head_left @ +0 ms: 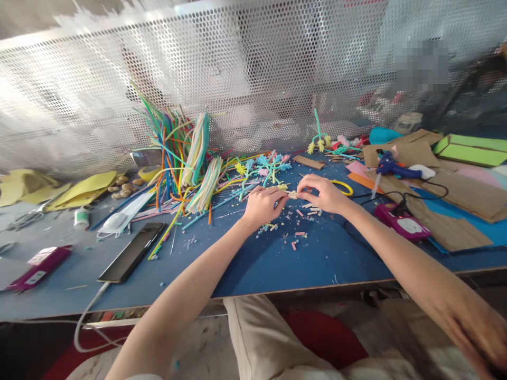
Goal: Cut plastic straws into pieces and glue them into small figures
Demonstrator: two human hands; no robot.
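Observation:
My left hand (263,205) and my right hand (320,193) meet over the blue table, fingertips pinched. Between them is a short pale yellow piece of pipe cleaner (292,195), touched from both sides and partly hidden by the fingers. Short cut pink pieces (300,234) and fluff are scattered below my hands. A yellow scissor-like loop handle (344,187) shows behind my right hand. Pipe-cleaner flowers (273,163) in blue, pink and yellow lie just beyond, and a green stem with yellow blooms (318,138) leans against the mesh.
Bundles of pipe cleaners (194,153) stand at the back left. A phone (132,252) on a white cable and a face mask (122,214) lie left. To the right are a blue glue gun (398,168), a magenta power strip (402,220) and cardboard (469,198). A perforated metal screen (222,79) borders the back.

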